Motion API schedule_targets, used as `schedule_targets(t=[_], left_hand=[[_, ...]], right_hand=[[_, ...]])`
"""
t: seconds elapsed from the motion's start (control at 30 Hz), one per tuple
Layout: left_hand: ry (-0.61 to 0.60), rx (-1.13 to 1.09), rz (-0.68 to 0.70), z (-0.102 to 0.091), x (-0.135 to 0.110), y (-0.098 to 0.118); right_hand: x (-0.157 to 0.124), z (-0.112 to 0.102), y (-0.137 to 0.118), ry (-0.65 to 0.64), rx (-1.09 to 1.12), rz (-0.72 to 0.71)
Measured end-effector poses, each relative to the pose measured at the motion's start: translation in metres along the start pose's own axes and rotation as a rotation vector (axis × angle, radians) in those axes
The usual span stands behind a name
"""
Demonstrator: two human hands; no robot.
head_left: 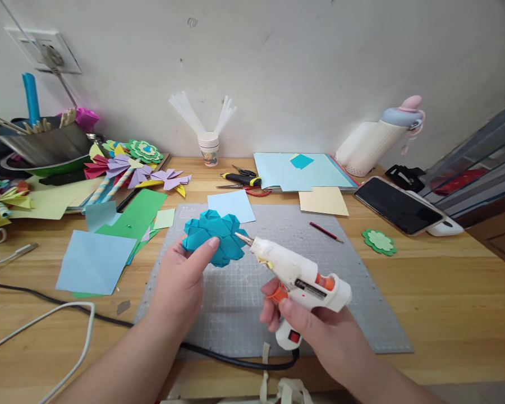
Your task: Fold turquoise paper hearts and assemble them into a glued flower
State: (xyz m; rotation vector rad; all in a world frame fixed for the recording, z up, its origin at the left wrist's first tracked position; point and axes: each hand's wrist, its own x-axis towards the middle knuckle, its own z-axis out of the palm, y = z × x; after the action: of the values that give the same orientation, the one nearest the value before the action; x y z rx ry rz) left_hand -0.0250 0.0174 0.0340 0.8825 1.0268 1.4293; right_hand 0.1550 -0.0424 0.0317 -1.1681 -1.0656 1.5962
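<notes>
A blue folded-paper flower (210, 229) is pinched in my left hand (185, 275), thumb lying across its face. My right hand (315, 331) grips a white hot glue gun (292, 264), with fingers at its orange trigger (278, 294). The gun's metal nozzle points left and meets the flower's right side; whether it touches the paper I cannot tell. An orange-tinted glue stick end shows at the gun's rear. Both hands are above a grey cutting mat (320, 320). The gun's black cord (235, 362) runs from its handle off to the left.
Left are blue paper (95, 261), green paper (137, 216), a white cable (86, 336) and paper flowers (145, 151). Behind the mat are pliers (242, 179) and a cup of white sticks (209, 148). A pencil (326, 232), phone (399, 205) and green paper flower (379, 241) lie right.
</notes>
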Motion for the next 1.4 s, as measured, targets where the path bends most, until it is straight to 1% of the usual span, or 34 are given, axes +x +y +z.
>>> schedule_targets(t=[0.13, 0.47, 0.63, 0.73, 0.83, 0.93, 1.03, 1.2, 1.4], left_hand=[[-0.019, 0.012, 0.020, -0.002, 0.000, -0.002], [-0.066, -0.024, -0.027, -0.002, -0.001, 0.000], [-0.181, -0.084, -0.073, -0.001, -0.001, 0.003], [-0.239, -0.153, -0.146, -0.002, 0.000, 0.004], [-0.289, -0.196, -0.191, -0.003, 0.000, 0.005], [-0.284, -0.165, -0.136, -0.004, 0.000, 0.004], [-0.266, -0.120, -0.080, -0.004, 0.000, 0.003], [-0.290, -0.127, -0.055, -0.005, 0.000, 0.003], [-0.325, -0.145, -0.049, -0.006, -0.001, 0.004]], right_hand=[[0.000, 0.002, 0.000, 0.016, -0.004, 0.001], [-0.002, 0.002, -0.001, -0.038, 0.024, 0.013], [-0.004, 0.001, 0.002, -0.061, 0.013, 0.043], [-0.006, -0.001, 0.003, -0.086, -0.030, 0.041], [-0.008, 0.000, 0.003, -0.058, -0.097, 0.047], [-0.010, 0.004, -0.001, -0.001, -0.098, 0.085], [-0.012, 0.006, -0.004, 0.016, -0.096, 0.092], [-0.015, 0.005, -0.002, 0.052, -0.166, 0.045], [-0.011, 0.001, 0.004, 0.013, -0.265, -0.122]])
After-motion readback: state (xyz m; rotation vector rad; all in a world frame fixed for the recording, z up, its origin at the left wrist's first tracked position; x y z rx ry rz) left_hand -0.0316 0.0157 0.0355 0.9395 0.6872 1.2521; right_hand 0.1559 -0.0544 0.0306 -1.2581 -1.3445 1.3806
